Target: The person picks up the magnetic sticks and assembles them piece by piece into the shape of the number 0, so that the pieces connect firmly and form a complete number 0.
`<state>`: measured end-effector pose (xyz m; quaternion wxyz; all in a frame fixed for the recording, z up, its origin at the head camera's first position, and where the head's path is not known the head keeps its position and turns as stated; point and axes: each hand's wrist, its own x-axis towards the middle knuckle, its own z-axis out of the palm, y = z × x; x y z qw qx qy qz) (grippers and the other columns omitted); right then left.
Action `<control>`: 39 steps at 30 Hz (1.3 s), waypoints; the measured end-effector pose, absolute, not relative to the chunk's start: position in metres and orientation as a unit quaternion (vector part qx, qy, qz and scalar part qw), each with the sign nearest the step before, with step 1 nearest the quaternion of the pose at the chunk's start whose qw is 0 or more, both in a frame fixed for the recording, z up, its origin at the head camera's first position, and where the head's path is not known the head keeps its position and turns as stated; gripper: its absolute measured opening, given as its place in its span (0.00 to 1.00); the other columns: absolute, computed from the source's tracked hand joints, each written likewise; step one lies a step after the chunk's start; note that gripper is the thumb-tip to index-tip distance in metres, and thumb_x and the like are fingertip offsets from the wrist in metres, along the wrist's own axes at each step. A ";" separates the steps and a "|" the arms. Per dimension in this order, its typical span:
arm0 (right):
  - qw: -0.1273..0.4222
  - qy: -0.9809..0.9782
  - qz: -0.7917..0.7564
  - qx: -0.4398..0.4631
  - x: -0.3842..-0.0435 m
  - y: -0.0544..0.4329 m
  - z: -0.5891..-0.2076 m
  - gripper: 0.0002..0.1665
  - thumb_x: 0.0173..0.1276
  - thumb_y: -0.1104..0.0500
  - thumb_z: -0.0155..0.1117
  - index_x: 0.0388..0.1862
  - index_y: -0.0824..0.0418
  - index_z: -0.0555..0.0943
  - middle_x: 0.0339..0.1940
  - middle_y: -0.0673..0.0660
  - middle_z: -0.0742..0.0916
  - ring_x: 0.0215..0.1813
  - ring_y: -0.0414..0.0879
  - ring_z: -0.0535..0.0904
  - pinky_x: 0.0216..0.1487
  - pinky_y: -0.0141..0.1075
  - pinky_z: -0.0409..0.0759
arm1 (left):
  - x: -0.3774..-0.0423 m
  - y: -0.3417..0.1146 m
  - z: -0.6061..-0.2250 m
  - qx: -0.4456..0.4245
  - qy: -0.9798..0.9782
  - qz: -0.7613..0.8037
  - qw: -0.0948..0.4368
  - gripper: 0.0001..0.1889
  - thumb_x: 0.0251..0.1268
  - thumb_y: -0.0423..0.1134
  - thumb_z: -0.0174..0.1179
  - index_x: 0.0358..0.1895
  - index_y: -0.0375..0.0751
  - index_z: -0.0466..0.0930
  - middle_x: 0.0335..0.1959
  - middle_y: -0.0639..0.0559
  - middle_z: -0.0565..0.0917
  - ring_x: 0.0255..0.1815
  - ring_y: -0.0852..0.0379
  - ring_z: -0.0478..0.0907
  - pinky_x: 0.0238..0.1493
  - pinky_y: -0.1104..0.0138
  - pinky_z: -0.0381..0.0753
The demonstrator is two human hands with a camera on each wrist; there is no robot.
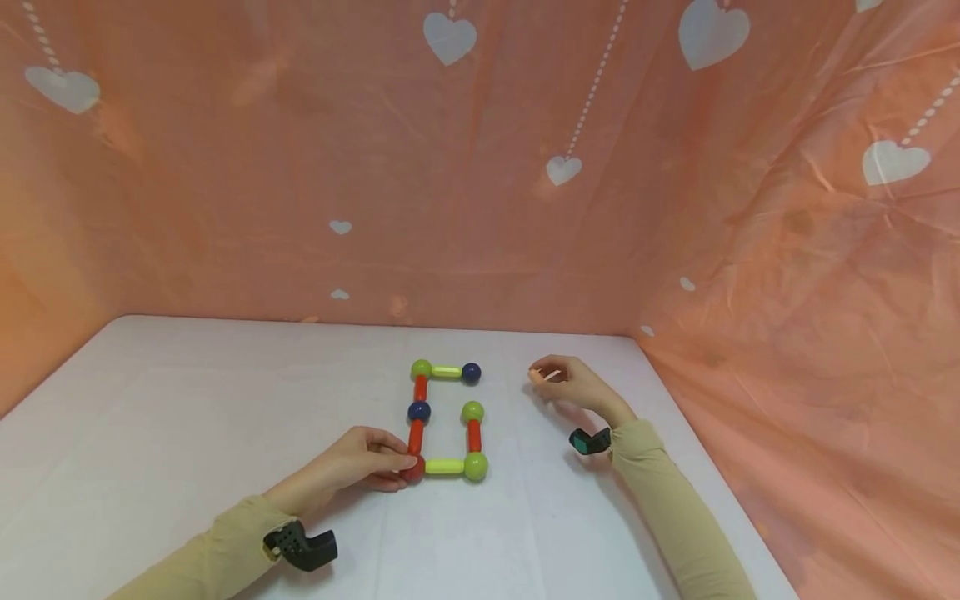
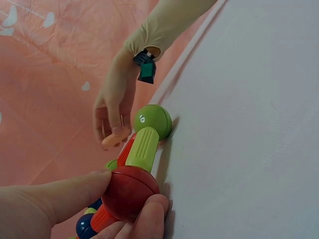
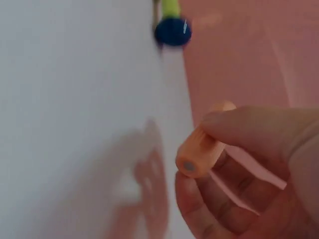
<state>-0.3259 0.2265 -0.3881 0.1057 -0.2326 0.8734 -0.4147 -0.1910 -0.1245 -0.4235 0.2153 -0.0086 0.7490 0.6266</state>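
Observation:
On the white table lies a figure of coloured balls joined by short ribbed rods. At its near left corner my left hand pinches the red ball between thumb and fingers. A lime rod links that ball to a green ball. From there a red rod leads to another green ball. Beyond it, apart, sits a dark blue ball ending the far side. To the right, my right hand holds an orange rod with a grey disc in its end, above the table.
The figure's left side has red rods, a blue ball and a green corner ball. An orange cloth with white hearts hangs behind and beside the white table. Each wrist wears a small black camera.

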 end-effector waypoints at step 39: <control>0.183 0.778 -0.597 -0.071 -0.315 0.128 -0.409 0.23 0.61 0.66 0.67 0.54 0.71 0.71 0.38 0.63 0.85 0.36 0.47 0.84 0.43 0.38 0.83 | -0.191 -0.125 -0.425 0.004 0.743 0.634 0.214 0.23 0.55 0.40 0.70 0.48 0.26 0.77 0.34 0.44 0.84 0.31 0.55 0.82 0.37 0.64 0.84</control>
